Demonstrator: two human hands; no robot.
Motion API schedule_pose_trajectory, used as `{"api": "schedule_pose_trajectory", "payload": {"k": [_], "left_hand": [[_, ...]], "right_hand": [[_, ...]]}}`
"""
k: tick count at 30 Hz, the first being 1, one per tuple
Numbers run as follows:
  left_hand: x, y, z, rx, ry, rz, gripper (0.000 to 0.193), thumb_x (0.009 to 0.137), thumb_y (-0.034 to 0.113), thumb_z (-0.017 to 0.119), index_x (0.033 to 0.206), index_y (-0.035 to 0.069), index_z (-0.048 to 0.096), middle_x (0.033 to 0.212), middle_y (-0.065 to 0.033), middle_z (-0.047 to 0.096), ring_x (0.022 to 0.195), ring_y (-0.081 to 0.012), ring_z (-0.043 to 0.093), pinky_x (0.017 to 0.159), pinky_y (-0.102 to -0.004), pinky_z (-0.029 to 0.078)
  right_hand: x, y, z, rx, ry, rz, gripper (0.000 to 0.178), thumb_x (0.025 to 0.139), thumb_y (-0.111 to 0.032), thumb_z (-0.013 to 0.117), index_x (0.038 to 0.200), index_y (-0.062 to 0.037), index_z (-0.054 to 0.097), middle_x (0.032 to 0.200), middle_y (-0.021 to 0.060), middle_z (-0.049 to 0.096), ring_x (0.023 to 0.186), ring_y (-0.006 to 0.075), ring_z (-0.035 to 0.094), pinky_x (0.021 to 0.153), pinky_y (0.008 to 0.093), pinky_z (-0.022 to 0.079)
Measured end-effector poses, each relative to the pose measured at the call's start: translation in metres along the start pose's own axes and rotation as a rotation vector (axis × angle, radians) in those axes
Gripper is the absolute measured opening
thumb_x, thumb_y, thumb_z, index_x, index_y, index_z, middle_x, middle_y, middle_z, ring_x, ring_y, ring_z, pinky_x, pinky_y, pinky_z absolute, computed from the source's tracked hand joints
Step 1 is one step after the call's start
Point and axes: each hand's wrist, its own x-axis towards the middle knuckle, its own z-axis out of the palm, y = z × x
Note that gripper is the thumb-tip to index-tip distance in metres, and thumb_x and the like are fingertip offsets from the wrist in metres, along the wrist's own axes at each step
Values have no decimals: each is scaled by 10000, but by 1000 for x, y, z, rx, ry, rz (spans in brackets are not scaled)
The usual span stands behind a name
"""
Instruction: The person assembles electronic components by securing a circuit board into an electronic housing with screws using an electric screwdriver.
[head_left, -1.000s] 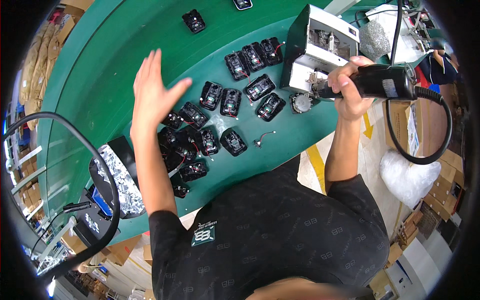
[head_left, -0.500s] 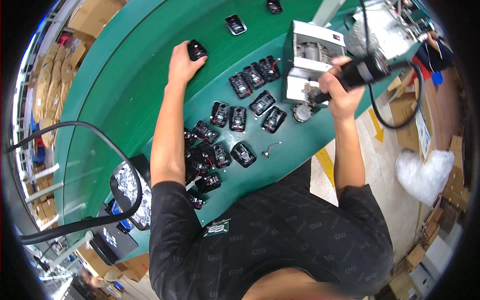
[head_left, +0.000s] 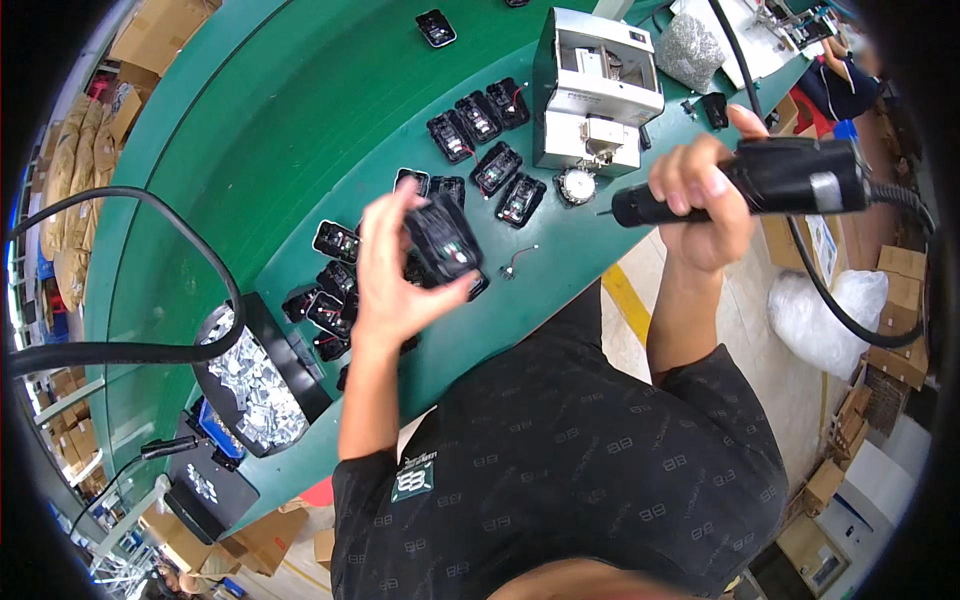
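The black plastic housing is raised above the green worktop, pinched in the left hand grip. The right hand grip is wrapped around a black electric screwdriver, near the grey screw feeder.

single view, head-mounted fisheye, looking steeply down from above the person's own torso. black shirt fills the bottom of frame, both forearms come up from it. left hand sits near centre, close to the lens; right hand sits upper right, also close. green table curves across the upper left, its edges bent by the lens. grey machine sits at top centre, farther off. floor and cardboard boxes show along the right rim. dark vignette rings the picture. no second view to overlap.
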Motion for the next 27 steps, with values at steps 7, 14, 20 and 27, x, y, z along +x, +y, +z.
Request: {"api": "schedule_pose_trajectory", "payload": {"k": [7,14,20,27], "left_hand": [[-25,8,31,-142,-103,77,867,522,142,851,1267,12,427,1230,-166,509,1148,-271,506,985,-386,389],[-16,28,39,-127,-119,218,839,532,154,855,1258,33,453,1224,-113,559,1096,-307,531,944,-402,408],[-22,27,36,-75,-88,226,846,516,176,864,1246,31,463,1220,-106,557,1079,-311,531,934,-395,416],[-23,31,35,-58,-73,206,840,509,191,866,1230,19,471,1199,-102,561,1061,-309,536,925,-389,421]], "right_hand": [[-5,-20,14,321,-123,-16,446,836,-125,477,1280,-104,431,677,-22,433,587,90,455,608,268,391],[-14,-28,52,346,-327,-51,467,821,-80,579,1222,-199,372,632,-28,485,509,128,505,508,294,462],[-31,-16,68,156,-284,59,330,823,-123,597,1089,-207,419,617,-53,471,491,105,506,479,256,435],[-32,-15,69,126,-305,59,342,811,-107,589,1081,-202,401,625,-40,466,491,114,507,479,272,439]]}}
